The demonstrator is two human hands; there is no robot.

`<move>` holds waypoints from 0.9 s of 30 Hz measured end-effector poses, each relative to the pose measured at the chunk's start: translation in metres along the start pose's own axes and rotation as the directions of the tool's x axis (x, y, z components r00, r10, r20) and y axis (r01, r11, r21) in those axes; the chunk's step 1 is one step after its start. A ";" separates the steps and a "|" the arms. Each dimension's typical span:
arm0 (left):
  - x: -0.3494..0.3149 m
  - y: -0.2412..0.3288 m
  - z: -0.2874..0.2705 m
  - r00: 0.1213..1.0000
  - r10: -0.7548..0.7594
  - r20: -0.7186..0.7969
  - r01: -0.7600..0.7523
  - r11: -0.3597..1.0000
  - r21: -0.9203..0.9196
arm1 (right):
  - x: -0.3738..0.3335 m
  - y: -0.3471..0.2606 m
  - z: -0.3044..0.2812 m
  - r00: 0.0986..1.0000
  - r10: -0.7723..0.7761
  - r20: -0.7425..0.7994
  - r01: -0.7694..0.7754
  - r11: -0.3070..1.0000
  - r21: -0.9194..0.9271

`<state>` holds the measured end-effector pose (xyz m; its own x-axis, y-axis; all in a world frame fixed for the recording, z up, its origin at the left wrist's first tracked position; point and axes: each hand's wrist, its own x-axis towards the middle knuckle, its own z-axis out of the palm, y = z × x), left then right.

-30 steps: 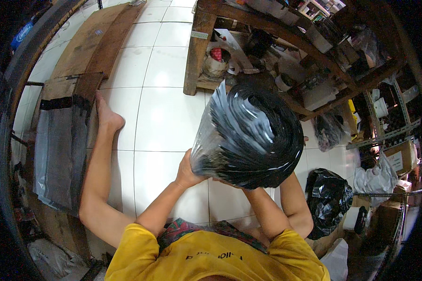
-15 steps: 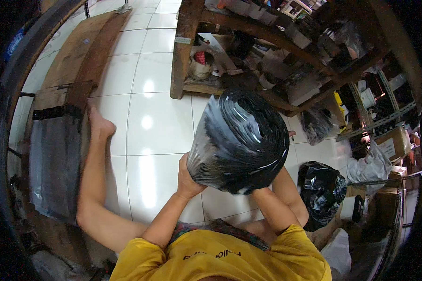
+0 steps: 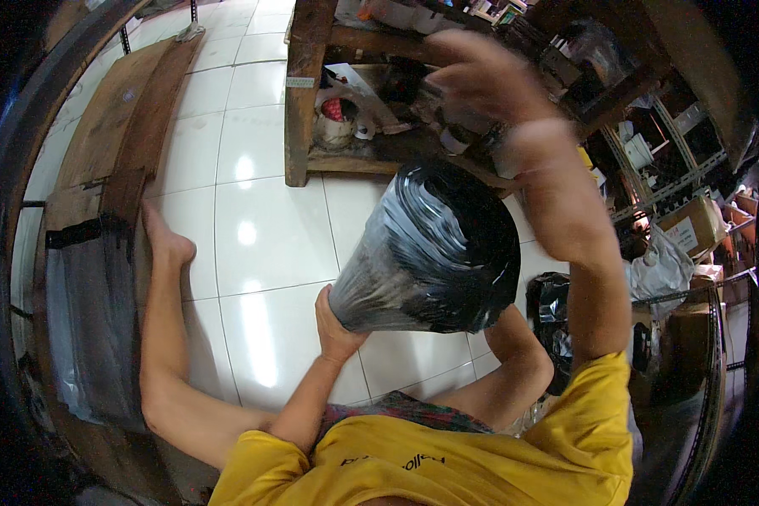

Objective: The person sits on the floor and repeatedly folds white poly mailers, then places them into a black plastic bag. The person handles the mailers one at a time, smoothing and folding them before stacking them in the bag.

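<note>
Steadying the black plastic roll (image 3: pixel 422 261) seems the step in hand; it is held tilted over the tiled floor (image 3: pixel 270 236). The left hand (image 3: pixel 337 329) wraps its fingers around the roll's narrow end. Beyond the roll and to its right, the raised right hand (image 3: pixel 497 84) is too blurred to tell how wide its fingers are. With one hand supporting, a firm grip should keep the layers from slipping.

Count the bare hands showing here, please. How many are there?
2. The left hand grips the lower left side of the thick, shiny black plastic roll; the right hand, blurred, is raised at upper right, apart from it. No others show.
</note>
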<state>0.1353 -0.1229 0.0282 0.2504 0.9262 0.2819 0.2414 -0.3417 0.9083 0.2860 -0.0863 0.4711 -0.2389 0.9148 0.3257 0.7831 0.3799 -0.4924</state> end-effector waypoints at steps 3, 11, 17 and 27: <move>-0.007 0.012 0.007 0.998 -0.002 -0.065 0.000 0.999 -0.037 | 0.017 -0.016 0.021 0.908 0.217 0.358 -0.149 0.967 -0.208; -0.003 0.016 -0.005 0.995 0.074 -0.063 -0.072 0.997 0.042 | 0.027 -0.018 0.019 0.964 0.089 0.251 -0.028 0.971 -0.237; -0.003 -0.002 0.005 0.997 0.036 0.064 -0.033 0.998 -0.048 | 0.017 -0.006 0.014 0.990 0.027 0.135 -0.003 0.984 -0.177; 0.010 0.003 -0.009 0.991 -0.036 0.125 0.057 0.984 -0.168 | 0.024 -0.013 0.018 0.982 -0.058 0.181 0.099 0.969 -0.225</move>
<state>0.1302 -0.1135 0.0363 0.3570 0.9106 0.2084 0.0941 -0.2570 0.9618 0.2595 -0.0663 0.4705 -0.3837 0.9009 0.2027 0.8646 0.4276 -0.2637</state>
